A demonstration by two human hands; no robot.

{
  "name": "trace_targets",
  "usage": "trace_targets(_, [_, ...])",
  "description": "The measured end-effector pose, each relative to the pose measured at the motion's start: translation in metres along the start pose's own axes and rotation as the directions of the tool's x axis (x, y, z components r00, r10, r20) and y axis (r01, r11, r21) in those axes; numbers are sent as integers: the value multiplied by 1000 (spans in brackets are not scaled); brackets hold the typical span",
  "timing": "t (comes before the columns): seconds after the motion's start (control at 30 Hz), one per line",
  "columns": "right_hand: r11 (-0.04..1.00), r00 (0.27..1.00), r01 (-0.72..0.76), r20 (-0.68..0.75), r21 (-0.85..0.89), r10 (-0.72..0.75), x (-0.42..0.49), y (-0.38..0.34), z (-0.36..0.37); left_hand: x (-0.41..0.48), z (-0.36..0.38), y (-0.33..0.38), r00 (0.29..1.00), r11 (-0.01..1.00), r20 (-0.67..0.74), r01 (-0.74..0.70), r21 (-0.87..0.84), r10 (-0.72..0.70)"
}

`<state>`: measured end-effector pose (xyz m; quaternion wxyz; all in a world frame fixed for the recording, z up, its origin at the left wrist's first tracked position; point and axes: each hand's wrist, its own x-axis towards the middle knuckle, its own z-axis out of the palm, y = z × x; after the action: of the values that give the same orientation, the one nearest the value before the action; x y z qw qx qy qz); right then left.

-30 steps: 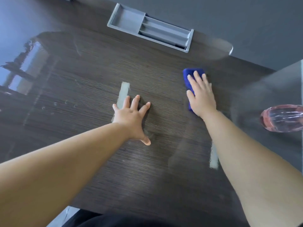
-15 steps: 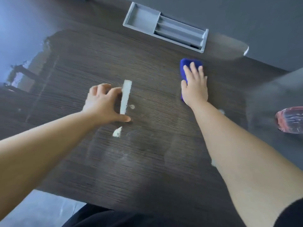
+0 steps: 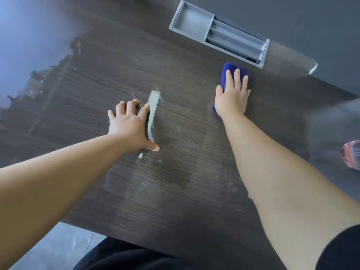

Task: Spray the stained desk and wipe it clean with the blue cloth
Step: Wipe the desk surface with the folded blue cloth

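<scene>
The dark wood-grain desk [image 3: 175, 191] fills the view. A pale streak of stain [image 3: 153, 112] runs down its middle, with small specks below it. My left hand [image 3: 130, 125] rests flat on the desk just left of the streak, fingers spread, thumb beside its lower end. My right hand [image 3: 232, 94] presses the blue cloth [image 3: 229, 69] flat against the desk with straight fingers, near the far edge. Most of the cloth is hidden under the palm. A pink spray bottle [image 3: 351, 156] lies at the right edge of the view.
A grey plastic organiser tray [image 3: 191, 22] with long compartments sits at the back of the desk, just beyond the cloth. The desk's near edge shows at the bottom left, with grey floor [image 3: 58, 248] below. Glare covers the desk's left side.
My right hand has pushed the blue cloth further away, towards the grey tray. My left hand moved left off the streak, curled, then flattened again beside it.
</scene>
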<state>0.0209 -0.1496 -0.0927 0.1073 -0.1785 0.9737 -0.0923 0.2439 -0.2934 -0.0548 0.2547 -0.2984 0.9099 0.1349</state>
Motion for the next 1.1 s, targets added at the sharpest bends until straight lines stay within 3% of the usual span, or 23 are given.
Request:
trace_targets(0.07, [990, 990, -136, -27, 39, 137, -15, -35, 9, 0, 0, 2, 1000, 1000, 12, -4, 21, 4])
trace_targets(0.1, [996, 996, -78, -30, 38, 79, -29, -49, 16, 0, 0, 3, 1000, 999, 14, -6, 33, 5])
trace_targets(0.17, [973, 973, 232, 7, 20, -232, -67, -62, 31, 0, -1, 1, 1000, 999, 14, -6, 43, 5])
trace_targets(0.23, [820, 814, 571, 115, 25, -570, -99, -43, 32, 1, 0, 1, 1000, 999, 6, -8, 41, 8])
trace_targets(0.27, [756, 746, 654, 134, 35, -652, -104, -24, 29, 1, 0, 0, 1000, 999, 1, -13, 38, 13])
trace_targets(0.3, [735, 728, 677, 120, 31, -675, -100, -3, 23, 1, 0, 1, 1000, 999, -2, -17, 34, 17])
trace_targets(0.37, [854, 852, 520, 67, -13, -519, -81, 30, 12, 1, 1, 0, 1000, 999, -6, -23, 27, 24])
trace_targets(0.43, [987, 987, 159, -11, 7, -159, -63, 36, 8, 2, 0, -1, 1000, 999, -5, -25, 23, 25])
trace_targets(0.5, [988, 985, -137, -94, 75, 144, -68, 6, 15, 2, -1, 0, 1000, 1000, -3, -21, 14, 21])
trace_targets(0.53, [979, 977, -181, -99, 96, 190, -81, -13, 22, 2, 0, 0, 1000, 1000, -2, -23, 10, 23])
trace_targets(0.57, [987, 985, -128, -100, 98, 138, -98, -29, 31, 2, 0, 0, 1000, 1000, -6, -22, 3, 22])
trace_targets(0.63, [980, 982, 183, -59, 80, -179, -143, -42, 45, 0, 1, -2, 1000, 1000, -13, -28, -8, 28])
trace_targets(0.67, [927, 928, 372, -10, 44, -372, -163, -35, 48, -1, 2, -4, 999, 999, -20, -31, -15, 31])
trace_targets(0.73, [807, 805, 590, 61, 21, -590, -177, 0, 40, 0, 4, -9, 998, 998, -37, -59, -20, 58])
trace_targets(0.77, [797, 795, 604, 59, 5, -603, -175, 21, 36, -1, 5, -11, 997, 997, -38, -73, -29, 72])
trace_targets(0.8, [839, 838, 544, 44, -7, -544, -170, 39, 31, -1, 5, -12, 996, 996, -45, -80, -49, 78])
trace_targets(0.87, [977, 977, 212, -30, 24, -211, -159, 56, 26, -3, 7, -13, 993, 991, -83, -86, -99, 78])
trace_targets(0.9, [998, 997, 0, -80, 60, 5, -153, 52, 27, -4, 8, -13, 991, 989, -111, -92, -113, 79])
trace_targets(0.97, [949, 942, -291, -135, 119, 306, -156, 21, 33, -12, 14, -9, 981, 988, -159, -126, -94, 110])
trace_targets(1.0, [944, 936, -308, -138, 117, 323, -166, 4, 38, -20, 19, -4, 976, 986, -170, -148, -70, 135])
trace_targets(1.03, [969, 962, -224, -133, 104, 237, -178, -10, 44, -27, 23, 0, 973, 985, -171, -166, -49, 155])
trace_targets(1.1, [985, 985, 170, -49, 37, -168, -213, -14, 50, -45, 33, 10, 971, 981, -161, -187, -48, 177])
